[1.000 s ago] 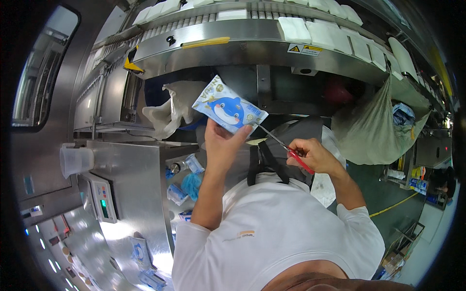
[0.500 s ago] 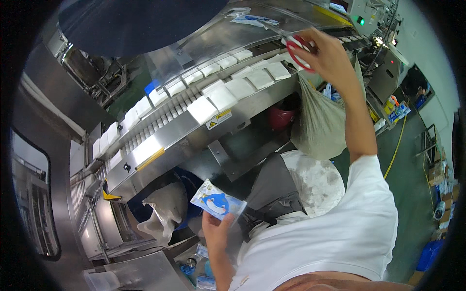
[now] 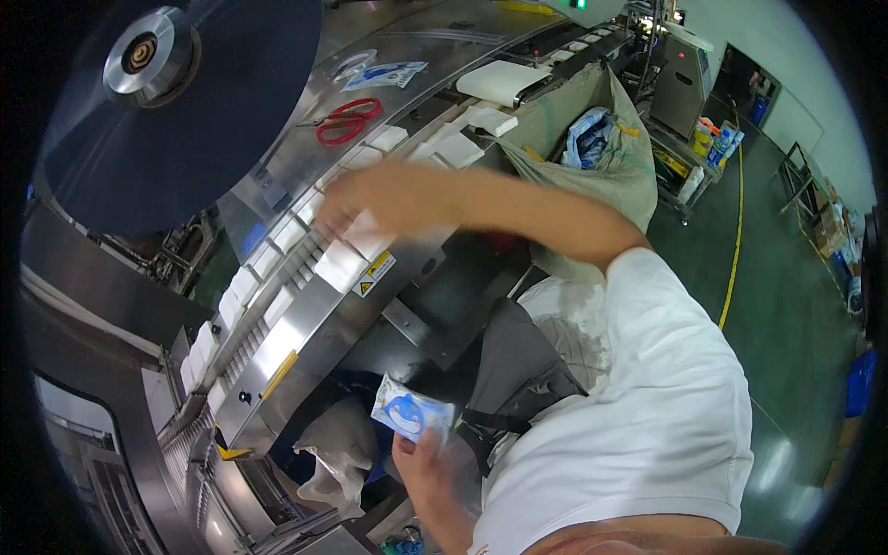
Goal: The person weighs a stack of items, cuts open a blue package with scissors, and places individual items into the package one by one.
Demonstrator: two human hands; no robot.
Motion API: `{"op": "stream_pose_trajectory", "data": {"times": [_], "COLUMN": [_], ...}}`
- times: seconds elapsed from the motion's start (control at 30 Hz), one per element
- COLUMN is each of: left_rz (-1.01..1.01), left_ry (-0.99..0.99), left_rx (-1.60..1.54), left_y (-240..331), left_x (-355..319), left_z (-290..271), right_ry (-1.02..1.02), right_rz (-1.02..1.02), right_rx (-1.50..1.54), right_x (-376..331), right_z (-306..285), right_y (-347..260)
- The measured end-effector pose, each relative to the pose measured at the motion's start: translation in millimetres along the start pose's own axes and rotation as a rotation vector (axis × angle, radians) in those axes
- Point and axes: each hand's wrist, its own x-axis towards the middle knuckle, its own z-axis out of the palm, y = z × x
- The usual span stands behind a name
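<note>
My left hand (image 3: 427, 467) is closed on a soft packet (image 3: 405, 409), white and clear with a blue cartoon sea animal, held low in front of my body. Over the roller conveyor (image 3: 270, 303) my right hand (image 3: 375, 199) is smeared by motion, so its fingers do not read clearly. It is among folded white pads (image 3: 340, 267) lying in two rows along the conveyor; whether it touches one I cannot tell. Red-handled scissors (image 3: 351, 121) lie on the metal top (image 3: 277, 157) beyond that hand. Farther back rests another blue-and-white packet (image 3: 387, 74).
A large dark disc (image 3: 213, 111) with a metal hub hangs at upper left. Right of the conveyor is an open cloth sack (image 3: 592, 203) with blue-and-white packaging inside. Below the conveyor sits a pale bag (image 3: 338, 444). A yellow line (image 3: 738, 222) runs along the green floor.
The scissors have left my right hand and now lie on the metal top. That hand has moved left and nearer, over the pads. The left hand still holds its packet; the view has shifted.
</note>
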Motion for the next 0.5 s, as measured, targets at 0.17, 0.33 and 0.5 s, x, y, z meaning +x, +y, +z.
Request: {"op": "stream_pose_trajectory", "data": {"times": [0.17,0.33,0.5], "left_rz": [-0.137,-0.284,0.510], "left_ry": [-0.106,-0.270,0.026], "left_rx": [-0.102,-0.075,0.562], "left_y": [-2,-9,-25], "left_x": [19,22,23], "left_z": [-1,-11,-23], "right_ry": [-0.227,-0.113,-0.162], "right_rz": [-0.503,-0.596,-0.109], "right_rx": [0.061,-0.025,0.373], "right_x": [-105,-134,-143], "right_z": [107,135,130], "right_y": [-53,-47,-56]}}
